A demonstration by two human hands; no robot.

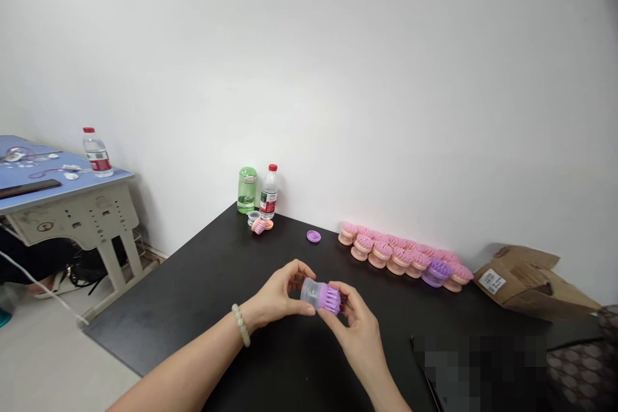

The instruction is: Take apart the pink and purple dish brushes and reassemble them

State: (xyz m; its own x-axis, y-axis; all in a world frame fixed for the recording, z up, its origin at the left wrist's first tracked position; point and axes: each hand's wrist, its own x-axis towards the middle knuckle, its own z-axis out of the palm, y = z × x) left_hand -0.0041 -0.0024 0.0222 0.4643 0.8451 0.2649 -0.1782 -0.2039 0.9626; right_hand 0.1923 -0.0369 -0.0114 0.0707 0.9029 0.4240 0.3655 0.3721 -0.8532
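Observation:
Above the black table [207, 283], both hands hold a small brush between them, lying on its side. My left hand [282, 293], with a beaded bracelet on the wrist, grips the clear plastic cup [309, 291]. My right hand [355, 318] has its thumb and fingers around the purple bristle head [330, 299], which sits against the cup's end. Whether the two are fully joined I cannot tell. Beyond the hands lies a round purple lid [313, 236]. Farther left are a clear cup [253, 217] and a pink bristle head [259, 226] with a peach-coloured part.
Along the wall stand rows of pink brushes [381, 251], with one purple brush [437, 272] among them. An opened cardboard box [521, 280] is at the right. A green bottle [246, 190] and a water bottle [269, 193] stand at the back corner. A blue-topped desk [72, 187] is at the left.

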